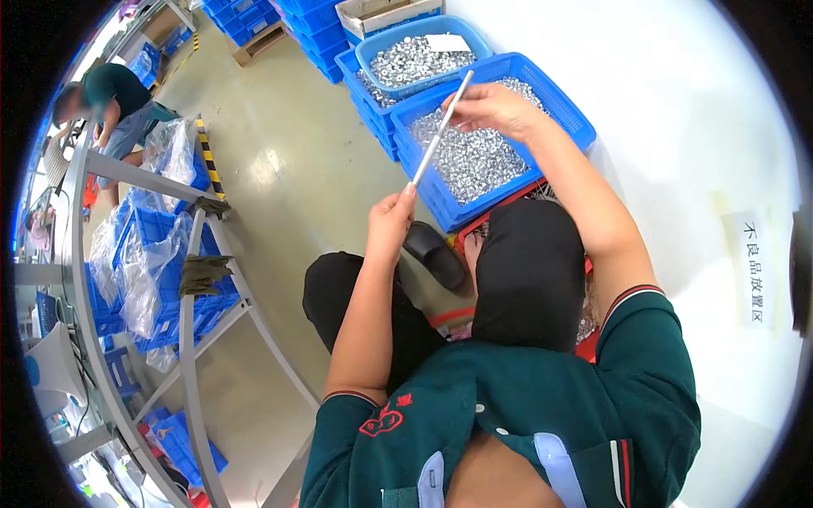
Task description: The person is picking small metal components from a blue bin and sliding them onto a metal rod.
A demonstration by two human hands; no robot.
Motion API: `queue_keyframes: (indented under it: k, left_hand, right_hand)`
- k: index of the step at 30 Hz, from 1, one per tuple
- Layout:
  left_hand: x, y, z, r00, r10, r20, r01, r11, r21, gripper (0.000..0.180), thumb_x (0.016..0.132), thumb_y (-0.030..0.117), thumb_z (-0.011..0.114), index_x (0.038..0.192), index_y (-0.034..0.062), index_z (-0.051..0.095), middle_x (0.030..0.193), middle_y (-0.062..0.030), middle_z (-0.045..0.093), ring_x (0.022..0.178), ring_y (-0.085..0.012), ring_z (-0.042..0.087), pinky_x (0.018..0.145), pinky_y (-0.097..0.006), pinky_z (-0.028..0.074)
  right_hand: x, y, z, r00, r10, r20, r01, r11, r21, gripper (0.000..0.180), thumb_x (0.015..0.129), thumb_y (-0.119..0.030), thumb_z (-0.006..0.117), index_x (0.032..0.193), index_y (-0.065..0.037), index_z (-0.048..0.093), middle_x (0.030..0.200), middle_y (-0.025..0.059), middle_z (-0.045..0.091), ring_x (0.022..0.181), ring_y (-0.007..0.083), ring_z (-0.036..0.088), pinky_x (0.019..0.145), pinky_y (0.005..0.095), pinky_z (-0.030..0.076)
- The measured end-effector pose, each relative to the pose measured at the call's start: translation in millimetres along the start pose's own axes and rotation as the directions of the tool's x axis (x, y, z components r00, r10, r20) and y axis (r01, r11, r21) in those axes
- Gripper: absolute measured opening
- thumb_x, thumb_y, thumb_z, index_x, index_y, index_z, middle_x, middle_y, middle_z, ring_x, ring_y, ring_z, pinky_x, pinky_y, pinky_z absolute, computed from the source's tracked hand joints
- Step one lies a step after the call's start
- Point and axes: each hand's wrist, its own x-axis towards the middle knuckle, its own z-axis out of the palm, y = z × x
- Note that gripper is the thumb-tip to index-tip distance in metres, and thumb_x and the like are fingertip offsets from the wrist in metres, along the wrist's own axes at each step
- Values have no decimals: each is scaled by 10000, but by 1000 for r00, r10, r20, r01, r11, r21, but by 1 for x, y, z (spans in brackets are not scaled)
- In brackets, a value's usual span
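A thin silver-white metal rod (433, 154) slants up and to the right in front of me. My left hand (391, 223) grips its lower end between thumb and fingers. My right hand (495, 110) is closed in a pinch at the upper part of the rod, above a blue crate (555, 110). Whatever small thing its fingertips hold, if any, I cannot make out. Inside the crate lies a heap of small shiny metal parts (478, 165), some hidden below my right hand and forearm.
A smaller blue basket (484, 42) of similar parts rests behind the crate. Blue crates (315, 38) are stacked further back. A grey metal frame (190, 339) stands at left, near plastic-covered blue crates (140, 254). Another person (118, 97) bends over at far left.
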Motion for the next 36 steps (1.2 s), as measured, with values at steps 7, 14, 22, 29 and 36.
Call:
queue_keyframes:
  k: [7, 14, 22, 29, 36]
  left_hand:
    - [6, 2, -1, 996, -53, -75, 50, 998, -42, 420, 845, 394, 537, 562, 94, 456, 488, 56, 361, 403, -31, 282, 375, -214, 205]
    - [8, -4, -6, 993, -38, -115, 40, 999, 13, 429, 841, 402, 540, 561, 88, 462, 508, 55, 367, 449, -33, 294, 413, -210, 219]
    - [13, -10, 2, 995, -9, -104, 12, 1000, 28, 413, 850, 410, 523, 583, 105, 445, 471, 71, 319, 378, -20, 246, 350, -199, 184]
    - [15, -6, 5, 995, -7, -104, 13, 999, 49, 423, 856, 397, 522, 571, 96, 440, 474, 66, 327, 382, -23, 260, 357, -196, 200]
    - [18, -14, 3, 996, 30, -86, -25, 998, 57, 404, 866, 374, 514, 575, 103, 445, 485, 62, 345, 383, -23, 263, 360, -197, 202]
  right_hand:
    - [25, 66, -4, 997, 44, -56, -70, 774, -630, 347, 753, -241, 604, 1056, -73, 586, 912, 100, 635, 815, 199, 615, 687, 330, 500]
    - [26, 168, -14, 994, -74, -84, -66, 216, -974, 513, 680, -357, 658, 1126, -153, 506, 1071, 153, 506, 1005, 350, 503, 824, 443, 434]
    - [35, 192, -7, 980, -198, 32, 67, 173, -983, 438, 734, -398, 616, 1052, -122, 497, 979, 128, 513, 929, 330, 517, 757, 440, 444]
    - [41, 195, -12, 985, -171, 18, 68, 293, -954, 334, 783, -364, 570, 950, -83, 499, 914, 135, 557, 859, 334, 563, 721, 427, 460]
    - [55, 191, -34, 884, 210, -419, -289, 948, -135, 287, 824, -311, 570, 884, -30, 569, 697, 65, 560, 546, 166, 529, 439, 294, 415]
